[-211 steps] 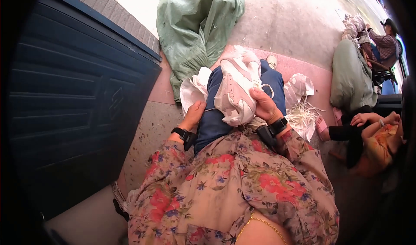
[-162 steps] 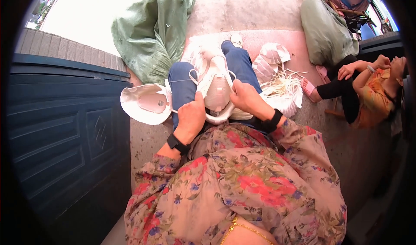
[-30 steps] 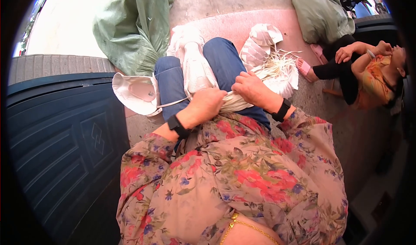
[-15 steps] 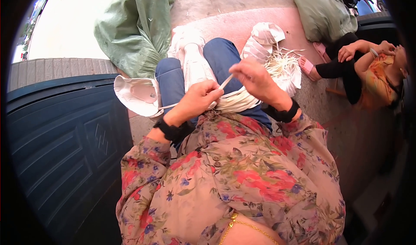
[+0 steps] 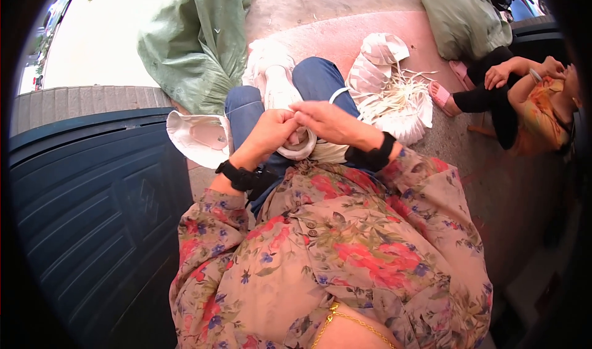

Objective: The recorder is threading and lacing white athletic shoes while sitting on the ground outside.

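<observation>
Both hands meet over my lap. My left hand (image 5: 275,130) is closed, thumb and fingers pinched at a white piece with a rounded rim (image 5: 300,150), which looks like part of a shoe. My right hand (image 5: 330,122) reaches across with fingers together, their tips against the left hand's; what they pinch is hidden. A white lace (image 5: 337,94) curves over my right knee, beside that hand. Below it a bundle of pale laces (image 5: 328,153) lies in my lap, partly covered. Between my knees rests a long white shoe-like piece (image 5: 279,87).
By my left thigh is a white shoe-like piece (image 5: 198,140). White pieces (image 5: 377,59) and a heap of pale laces (image 5: 394,96) lie right of my knee. Green sacks (image 5: 194,47) stand ahead, a dark blue door (image 5: 92,213) is at left, and another person (image 5: 536,105) sits at right.
My right hand has come down and left, from holding a pale strand raised to meeting the left hand. The rounded rim now shows under the hands, and a lace loops over my right knee.
</observation>
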